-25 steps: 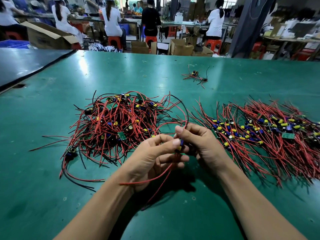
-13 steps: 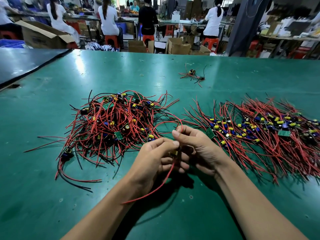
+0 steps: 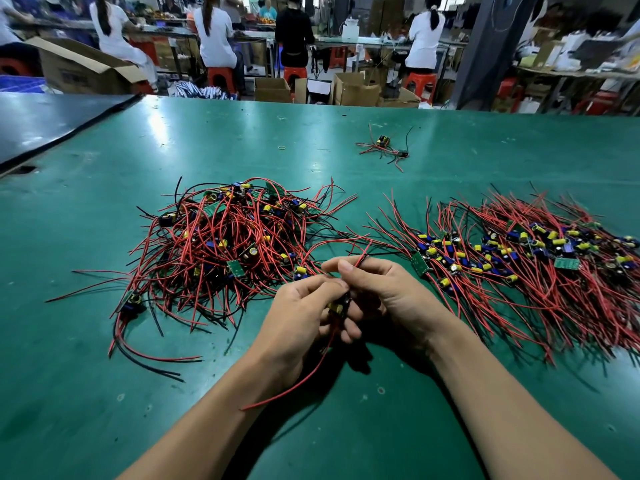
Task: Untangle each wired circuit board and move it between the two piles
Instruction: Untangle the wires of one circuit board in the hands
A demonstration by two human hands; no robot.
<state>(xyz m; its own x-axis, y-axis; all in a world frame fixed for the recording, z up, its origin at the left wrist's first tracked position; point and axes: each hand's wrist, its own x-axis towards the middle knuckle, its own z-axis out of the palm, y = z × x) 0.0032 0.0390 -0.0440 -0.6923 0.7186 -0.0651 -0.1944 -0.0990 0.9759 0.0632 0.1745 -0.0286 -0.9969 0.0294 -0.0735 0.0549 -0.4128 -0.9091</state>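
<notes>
A tangled pile [image 3: 225,244] of small boards with red and black wires lies on the left of the green table [image 3: 69,375]. A flatter pile [image 3: 519,265] with straightened wires spreads on the right. Between them, near the front, my left hand [image 3: 298,320] grips one small circuit board [image 3: 337,308] with a yellow capacitor; a red wire trails down from it toward me. My right hand [image 3: 388,296] sits just right of the board and pinches its red wires between thumb and forefinger.
A lone wired board [image 3: 382,147] lies farther back at the table's middle, with a small rubber band [image 3: 282,147] to its left. A dark table [image 3: 41,123] adjoins at the far left. Beyond the table's back edge, seated people, cardboard boxes [image 3: 356,88] and red stools.
The red wire loop that arched from the left pile to my right fingers has pulled free and shortened. The board now shows between my hands, lower in my left hand's grip.
</notes>
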